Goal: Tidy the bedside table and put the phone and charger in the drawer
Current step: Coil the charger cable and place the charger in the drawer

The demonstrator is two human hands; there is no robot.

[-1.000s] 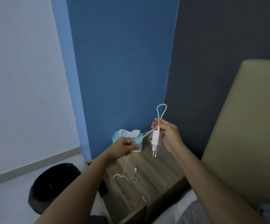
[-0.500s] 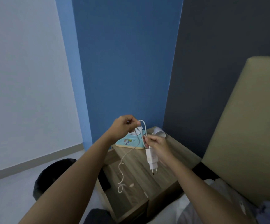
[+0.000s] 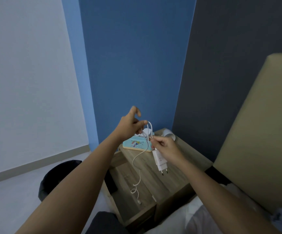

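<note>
Above the wooden bedside table [image 3: 184,168], my right hand [image 3: 166,147] holds the white charger plug [image 3: 160,161], prongs pointing down. Its white cable [image 3: 137,166] loops up from the plug over my left hand [image 3: 131,126], whose thumb and fingers pinch the top of the loop. The cable's loose end trails down and curls on the tabletop, connector near the front edge. No phone is visible. The drawer front is mostly hidden below the table edge.
A turquoise tissue box [image 3: 135,144] stands at the table's back behind my hands. A white cup [image 3: 169,135] lies at the back right corner. A black bin [image 3: 57,178] sits on the floor to the left. A tan headboard [image 3: 258,132] rises on the right.
My left hand has risen with the cable, drawing a taller loop beside the plug. My right hand with the plug has dropped lower than a second ago. The camera tilted down.
</note>
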